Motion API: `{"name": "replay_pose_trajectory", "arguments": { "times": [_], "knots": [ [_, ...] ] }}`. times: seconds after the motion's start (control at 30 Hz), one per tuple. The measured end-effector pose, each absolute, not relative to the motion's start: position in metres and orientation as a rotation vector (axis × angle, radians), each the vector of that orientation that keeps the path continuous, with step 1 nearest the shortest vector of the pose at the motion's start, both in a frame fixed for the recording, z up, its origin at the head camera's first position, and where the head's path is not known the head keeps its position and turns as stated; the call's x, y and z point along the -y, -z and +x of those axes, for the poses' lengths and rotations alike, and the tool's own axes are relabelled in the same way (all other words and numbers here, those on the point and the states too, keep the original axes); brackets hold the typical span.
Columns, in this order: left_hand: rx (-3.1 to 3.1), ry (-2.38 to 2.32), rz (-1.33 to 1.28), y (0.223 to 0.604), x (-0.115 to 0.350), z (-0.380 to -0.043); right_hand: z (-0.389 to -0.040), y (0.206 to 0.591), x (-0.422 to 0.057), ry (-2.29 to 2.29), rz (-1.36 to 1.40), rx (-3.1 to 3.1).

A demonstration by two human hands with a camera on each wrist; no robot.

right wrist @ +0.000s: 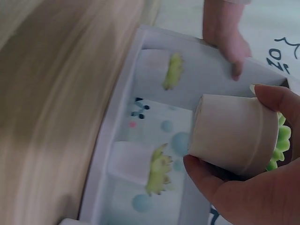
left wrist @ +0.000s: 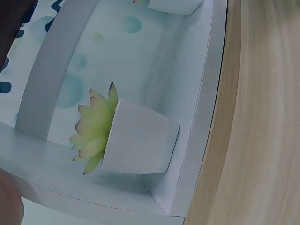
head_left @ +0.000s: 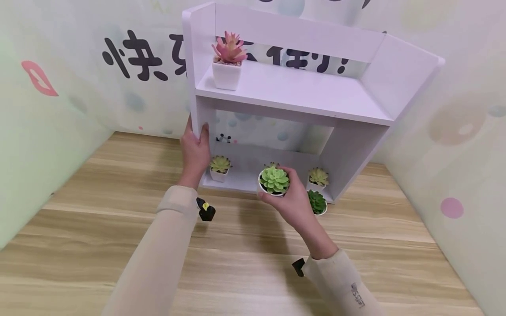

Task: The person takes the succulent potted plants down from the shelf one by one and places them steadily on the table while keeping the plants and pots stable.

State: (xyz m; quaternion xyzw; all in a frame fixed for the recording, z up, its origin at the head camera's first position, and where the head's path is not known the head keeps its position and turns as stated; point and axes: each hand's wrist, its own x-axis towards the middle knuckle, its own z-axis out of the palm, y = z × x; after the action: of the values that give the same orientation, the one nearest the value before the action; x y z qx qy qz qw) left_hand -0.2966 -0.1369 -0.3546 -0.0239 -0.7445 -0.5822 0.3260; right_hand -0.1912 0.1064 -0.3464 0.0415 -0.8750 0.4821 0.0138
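Note:
A white two-tier shelf (head_left: pixel 296 90) stands on the table. My left hand (head_left: pixel 195 151) grips its left side panel, thumb on the inner face. In front of the lower tier, my right hand (head_left: pixel 296 204) holds a potted green succulent (head_left: pixel 274 179); the right wrist view shows thumb and fingers around its round white pot (right wrist: pixel 232 133). Pale pointed succulents in white pots sit on the lower tier: a left one (left wrist: pixel 140 138), a middle one (right wrist: pixel 133 161) mostly hidden in the head view, and a right one (head_left: pixel 318 177). A pink succulent (head_left: pixel 229 61) occupies the upper tier's left end.
A dark green succulent (head_left: pixel 317 202) in a white pot is by the shelf's lower right front, partly behind my right hand. The wood-grain table (head_left: pixel 233 263) extends toward me. Printed cloth walls (head_left: pixel 454 145) enclose the back and sides.

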Motion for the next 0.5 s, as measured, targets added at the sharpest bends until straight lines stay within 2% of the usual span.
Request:
{"name": "replay_pose_trajectory", "arguments": {
  "times": [0.5],
  "knots": [
    [1.944, 1.498, -0.071, 0.354, 0.138, -0.297, -0.204, 0.373, -0.107, -1.372, 0.071, 2.852]
  ]
}}
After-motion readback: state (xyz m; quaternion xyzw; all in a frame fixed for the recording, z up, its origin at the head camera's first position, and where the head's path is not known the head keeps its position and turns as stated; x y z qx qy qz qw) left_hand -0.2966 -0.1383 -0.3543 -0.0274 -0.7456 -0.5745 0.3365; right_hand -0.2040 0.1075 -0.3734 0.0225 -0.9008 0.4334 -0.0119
